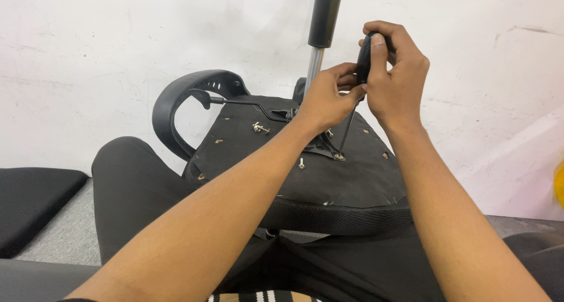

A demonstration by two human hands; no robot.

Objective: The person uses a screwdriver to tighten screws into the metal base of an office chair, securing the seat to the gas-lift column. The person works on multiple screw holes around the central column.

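While both hands grip a black-handled screwdriver (365, 61) over a bolt (339, 156), the left hand (325, 100) screens the upturned black chair seat's (329, 184) metal gas cylinder (322, 32).

The upturned chair seat (335, 184) is black with a mesh-textured rim, its armrest (176, 102) glossy black, the gas cylinder (325, 14) black over a silver rod, the screwdriver (365, 58) black-handled, the wall (88, 55) scuffed white, the floor (64, 234) speckled grey.
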